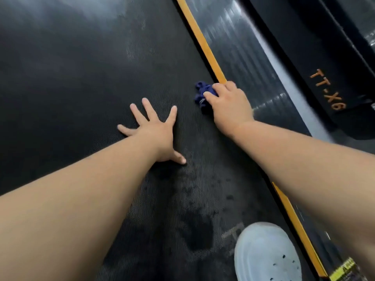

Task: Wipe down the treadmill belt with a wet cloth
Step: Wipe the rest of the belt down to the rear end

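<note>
belt (71, 78) open ahead & left; orange strip (199, 39) bounds right, shoe (265, 254) blocks near-right

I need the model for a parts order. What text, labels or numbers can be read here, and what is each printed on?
"TT-X6": orange lettering on the black side cover beside the treadmill's right edge.
Yellow sticker at the bottom right on the side rail: too blurred to read.

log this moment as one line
step: wiping belt | right hand: pressing blue cloth by orange strip | left hand: flat on belt | wet patches near shoe
</note>
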`<state>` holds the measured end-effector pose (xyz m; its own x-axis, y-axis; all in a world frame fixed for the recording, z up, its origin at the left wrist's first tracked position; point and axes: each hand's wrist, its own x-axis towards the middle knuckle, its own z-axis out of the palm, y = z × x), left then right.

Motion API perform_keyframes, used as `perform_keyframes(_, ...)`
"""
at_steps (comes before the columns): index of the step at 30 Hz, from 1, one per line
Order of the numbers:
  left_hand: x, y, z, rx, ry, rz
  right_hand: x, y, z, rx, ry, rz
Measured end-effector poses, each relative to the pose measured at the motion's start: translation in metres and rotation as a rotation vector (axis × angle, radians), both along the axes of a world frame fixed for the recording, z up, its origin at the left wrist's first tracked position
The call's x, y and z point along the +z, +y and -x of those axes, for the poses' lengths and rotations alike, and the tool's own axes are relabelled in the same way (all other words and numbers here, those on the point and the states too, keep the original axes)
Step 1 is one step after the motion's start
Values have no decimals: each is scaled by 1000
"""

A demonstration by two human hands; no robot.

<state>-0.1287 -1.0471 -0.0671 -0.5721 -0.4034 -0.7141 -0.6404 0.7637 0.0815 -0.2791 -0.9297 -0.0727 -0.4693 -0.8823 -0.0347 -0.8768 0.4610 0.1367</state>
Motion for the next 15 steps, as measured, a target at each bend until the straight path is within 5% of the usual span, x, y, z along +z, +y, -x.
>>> perform_keyframes(6, 10, -7, 2, -31, -30, -32, 6, 75, -30, -10, -71, -22)
perform_keyframes(15, 11, -17, -8, -51, 56, -57, 0, 13, -26, -284, -233, 126)
